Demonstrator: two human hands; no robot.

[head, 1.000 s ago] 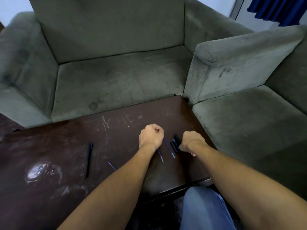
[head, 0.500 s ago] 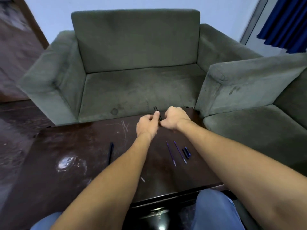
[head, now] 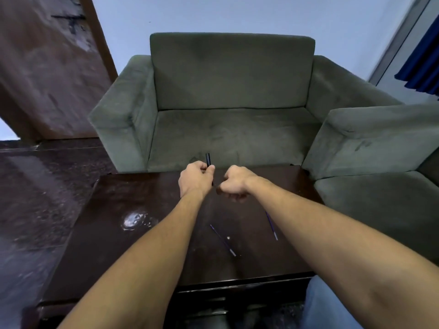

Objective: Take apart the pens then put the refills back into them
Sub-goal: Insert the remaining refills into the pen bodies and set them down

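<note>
Green fabric sofa (head: 232, 119) at 12 o'clock, behind dark wood worktop (head: 133, 252). Left hand (head: 196, 180) at centre, grip closed around upright dark pen (head: 208, 159). Right hand (head: 234, 184) at its 3 o'clock, fisted; contents cannot tell. Two refills lie on worktop: one (head: 222, 240) at 6 o'clock, another (head: 271, 225) at 5 o'clock.

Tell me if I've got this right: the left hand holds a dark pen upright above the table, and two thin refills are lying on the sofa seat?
Not quite. The head view shows the two thin refills lying on the dark table, not the sofa seat. The left hand does hold the dark pen upright.
</note>
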